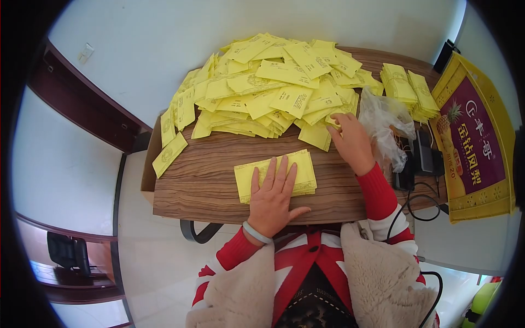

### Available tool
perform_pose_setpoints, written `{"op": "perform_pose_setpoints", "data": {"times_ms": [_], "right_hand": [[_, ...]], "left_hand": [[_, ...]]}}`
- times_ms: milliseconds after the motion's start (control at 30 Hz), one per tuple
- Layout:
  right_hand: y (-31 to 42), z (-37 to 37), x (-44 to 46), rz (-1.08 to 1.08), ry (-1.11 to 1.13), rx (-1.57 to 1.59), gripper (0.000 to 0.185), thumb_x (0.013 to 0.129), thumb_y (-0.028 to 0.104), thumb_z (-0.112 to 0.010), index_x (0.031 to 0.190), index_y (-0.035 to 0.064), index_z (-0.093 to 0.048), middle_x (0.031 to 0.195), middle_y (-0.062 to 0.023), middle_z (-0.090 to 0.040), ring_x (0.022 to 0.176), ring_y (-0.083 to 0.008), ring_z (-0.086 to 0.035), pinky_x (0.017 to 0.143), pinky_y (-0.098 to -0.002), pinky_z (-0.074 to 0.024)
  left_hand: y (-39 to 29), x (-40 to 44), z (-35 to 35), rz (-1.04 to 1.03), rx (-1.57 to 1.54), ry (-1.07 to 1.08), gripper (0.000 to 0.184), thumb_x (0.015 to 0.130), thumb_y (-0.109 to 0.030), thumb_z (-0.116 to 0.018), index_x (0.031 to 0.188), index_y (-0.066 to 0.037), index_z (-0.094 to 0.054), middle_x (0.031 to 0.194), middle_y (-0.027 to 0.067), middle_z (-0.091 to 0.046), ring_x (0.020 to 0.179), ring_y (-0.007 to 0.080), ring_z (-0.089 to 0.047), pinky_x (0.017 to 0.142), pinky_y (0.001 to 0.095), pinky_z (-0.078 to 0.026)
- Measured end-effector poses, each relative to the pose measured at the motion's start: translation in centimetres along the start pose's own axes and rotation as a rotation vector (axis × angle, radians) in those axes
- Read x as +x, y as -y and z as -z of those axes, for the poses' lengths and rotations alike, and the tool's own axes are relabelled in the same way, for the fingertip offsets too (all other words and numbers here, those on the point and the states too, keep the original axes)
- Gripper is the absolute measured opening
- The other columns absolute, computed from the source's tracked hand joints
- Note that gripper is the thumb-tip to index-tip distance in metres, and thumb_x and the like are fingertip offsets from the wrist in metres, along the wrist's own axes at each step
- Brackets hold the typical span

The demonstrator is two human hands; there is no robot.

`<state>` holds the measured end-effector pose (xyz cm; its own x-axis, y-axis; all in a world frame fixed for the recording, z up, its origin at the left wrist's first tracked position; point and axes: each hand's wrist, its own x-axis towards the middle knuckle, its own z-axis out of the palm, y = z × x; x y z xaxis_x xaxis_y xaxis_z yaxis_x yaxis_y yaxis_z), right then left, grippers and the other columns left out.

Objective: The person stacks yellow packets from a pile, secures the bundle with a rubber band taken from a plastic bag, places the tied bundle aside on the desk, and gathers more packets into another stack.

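Landmark: the heap of loose yellow packets (273, 82) on the tabletop (202, 177). Our stack of yellow packets (304, 170) lies on the near side of the heap, a strip of bare tabletop between the two. Our left hand (273, 192) is flat on the stack, fingers spread and pointing toward the heap, thumb out to the right. Our right hand (351, 143) is at the heap's near right corner, fingers bent close by a jutting packet (315, 136); whether they pinch anything, we cannot tell. We judge the step in hand as taking from the heap while steadying the stack; the next move seems to call for a clean pinch on one packet's edge, with light pressure from the left palm. Stack's long axis: side to side, roughly along the heap's near edge, right end canted slightly toward it. Print largely covered; which end is its top, we cannot tell. Right of the heap: bundled packets (407, 90).
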<state>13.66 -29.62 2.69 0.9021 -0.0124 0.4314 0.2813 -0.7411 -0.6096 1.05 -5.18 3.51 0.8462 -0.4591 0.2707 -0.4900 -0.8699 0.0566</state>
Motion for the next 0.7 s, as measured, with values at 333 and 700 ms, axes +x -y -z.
{"op": "perform_pose_setpoints", "data": {"times_ms": [333, 700], "right_hand": [[0.5, -4.0, 3.2, 0.117, 0.019, -0.213, 0.022, 0.088, 0.010, -0.068, 0.110, 0.0057, -0.072, 0.106, -0.0091, -0.064, 0.087, -0.0302, -0.061, 0.079, -0.0389, -0.0515], [2.2, -0.3, 2.4, 0.291, -0.311, 0.131, 0.008, 0.094, 0.008, -0.066, 0.098, 0.0014, -0.063, 0.105, -0.0075, -0.070, 0.083, -0.0251, -0.065, 0.075, -0.0342, -0.0514]], "left_hand": [[0.0, -0.1, 0.0, 0.002, -0.005, -0.021, 0.112, 0.077, -0.074, -0.068, 0.161, -0.006, -0.036, 0.168, 0.0170, -0.032, 0.155, 0.0365, -0.030, 0.122, 0.0609, -0.021], [0.0, -0.4, 1.2, 0.029, -0.043, -0.047, 0.102, 0.083, -0.073, -0.065, 0.160, -0.010, -0.040, 0.168, 0.0174, -0.033, 0.155, 0.0381, -0.030, 0.121, 0.0617, -0.021]]}}
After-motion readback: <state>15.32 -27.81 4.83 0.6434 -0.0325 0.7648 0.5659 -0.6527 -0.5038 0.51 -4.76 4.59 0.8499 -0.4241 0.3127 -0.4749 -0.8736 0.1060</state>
